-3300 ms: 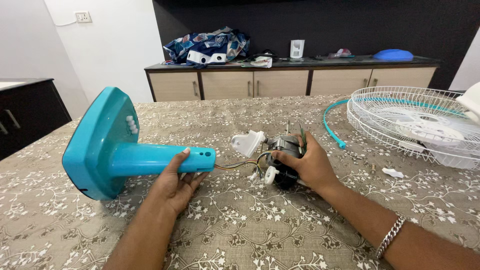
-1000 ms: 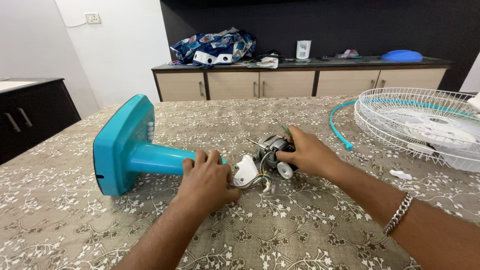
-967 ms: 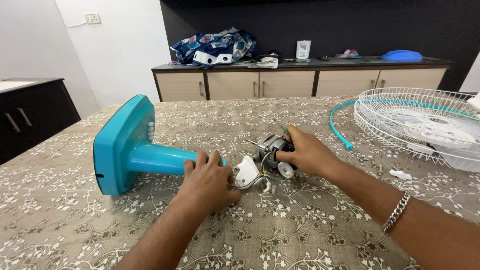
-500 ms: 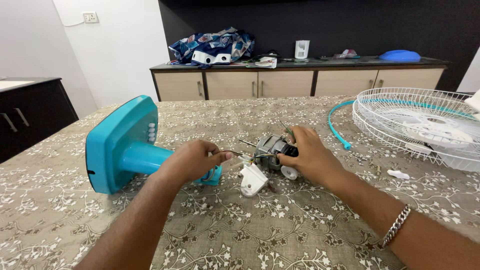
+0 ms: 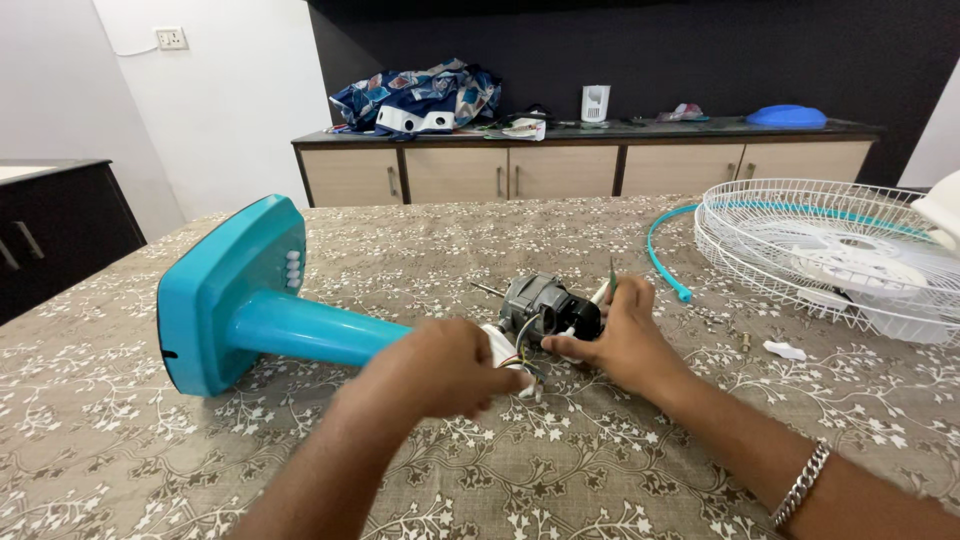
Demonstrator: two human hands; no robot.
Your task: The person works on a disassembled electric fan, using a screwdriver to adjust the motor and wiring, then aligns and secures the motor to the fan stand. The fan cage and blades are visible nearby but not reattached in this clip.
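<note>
A turquoise fan stand (image 5: 262, 312) lies on its side on the patterned tablecloth (image 5: 150, 450), base to the left, pole pointing right. At the pole's end, my left hand (image 5: 440, 368) is closed over a small white plastic piece (image 5: 499, 345) with coloured wires (image 5: 527, 362) running from it. Just right of it sits the grey and black fan motor (image 5: 542, 304), its shaft pointing left. My right hand (image 5: 624, 335) grips the motor's right side, a bracelet (image 5: 800, 484) on that wrist.
A white wire fan guard (image 5: 832, 250) with a blade inside lies at the right, a turquoise rim strip (image 5: 662, 256) beside it. Small white bits (image 5: 786, 350) lie near the guard. A beige sideboard (image 5: 560, 168) with cloth and oddments stands behind; a black cabinet (image 5: 55, 230) is left.
My left hand has slid from the pole's end to the white piece by the motor and closed on it. The stand has shifted a little. My right hand stays on the motor.
</note>
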